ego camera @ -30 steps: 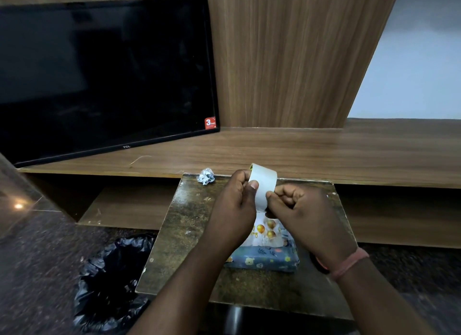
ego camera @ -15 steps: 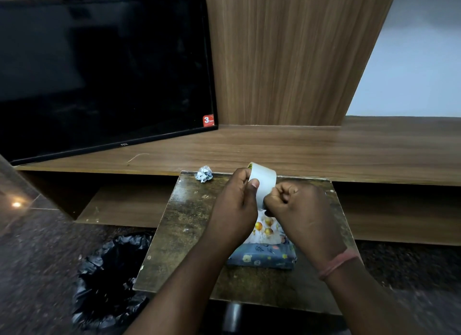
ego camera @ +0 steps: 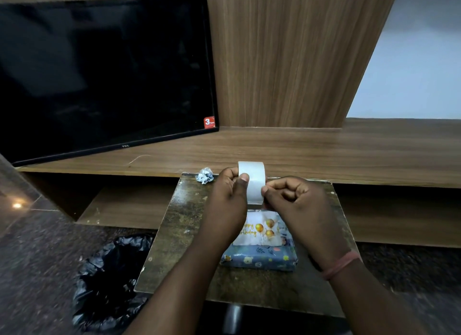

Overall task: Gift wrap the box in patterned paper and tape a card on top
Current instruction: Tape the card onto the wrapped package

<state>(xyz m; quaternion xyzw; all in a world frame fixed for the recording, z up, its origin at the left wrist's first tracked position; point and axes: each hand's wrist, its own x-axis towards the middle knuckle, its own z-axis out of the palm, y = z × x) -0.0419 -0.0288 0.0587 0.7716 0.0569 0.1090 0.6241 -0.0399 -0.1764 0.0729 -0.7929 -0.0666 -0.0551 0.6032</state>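
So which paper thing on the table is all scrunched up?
The little silver paper ball at the table's far edge. The birthday card lies flat on the wrapped box.

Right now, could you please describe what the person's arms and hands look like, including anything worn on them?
Both forearms are bare, with no sleeves in view. The right hand has a thin pinkish band around its wrist. The left hand wears nothing: no watch, ring or glove shows on either hand.
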